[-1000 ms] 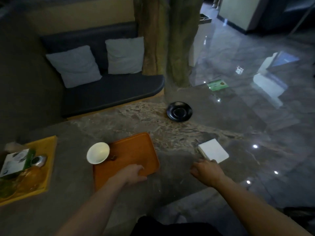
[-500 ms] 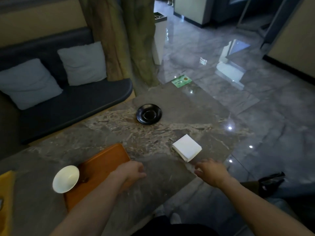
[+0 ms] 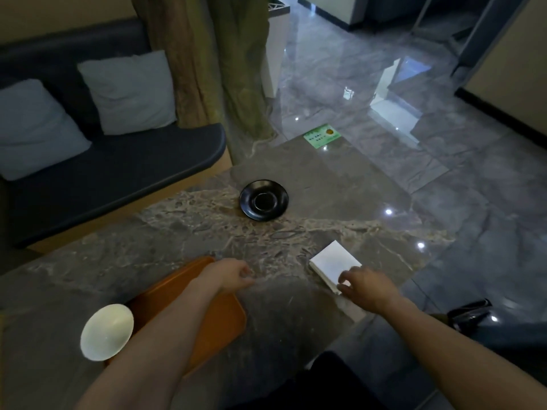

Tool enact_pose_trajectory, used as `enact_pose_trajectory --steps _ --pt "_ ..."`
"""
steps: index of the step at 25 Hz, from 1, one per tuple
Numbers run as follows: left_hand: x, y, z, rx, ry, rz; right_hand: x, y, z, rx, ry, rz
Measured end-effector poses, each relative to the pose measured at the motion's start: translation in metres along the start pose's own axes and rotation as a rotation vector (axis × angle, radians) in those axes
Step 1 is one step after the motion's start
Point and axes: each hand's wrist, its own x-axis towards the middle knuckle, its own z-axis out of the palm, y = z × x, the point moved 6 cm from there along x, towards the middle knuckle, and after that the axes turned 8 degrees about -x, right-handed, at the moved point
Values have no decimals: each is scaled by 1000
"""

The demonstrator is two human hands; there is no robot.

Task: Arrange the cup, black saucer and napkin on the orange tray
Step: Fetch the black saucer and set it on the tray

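Note:
The orange tray point(image 3: 216, 318) lies at the near left of the marble table, partly hidden under my left forearm. A white cup point(image 3: 106, 331) stands at the tray's left edge. The black saucer point(image 3: 264, 199) sits alone farther back, near the table's middle. A folded white napkin point(image 3: 333, 263) lies near the right front corner. My right hand point(image 3: 367, 287) rests on the napkin's near corner, fingertips touching it. My left hand point(image 3: 229, 275) hovers past the tray's far corner, fingers loosely curled, holding nothing.
A dark bench point(image 3: 112, 173) with two grey cushions runs along the table's far left side. Wooden trunks point(image 3: 207, 69) rise behind the table. A green card point(image 3: 322, 135) lies at the far corner. The table's right edge drops to a glossy floor.
The view has swung right and closer. My right hand has reached forward onto the napkin's near corner. My left hand has come off the tray toward the table's middle.

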Motion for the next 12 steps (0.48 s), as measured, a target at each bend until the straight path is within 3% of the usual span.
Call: enact_pose_trajectory --steps 12 --pt "73 -38 -67 -93 97 -140 183 1 -61 -58 -5 -200"
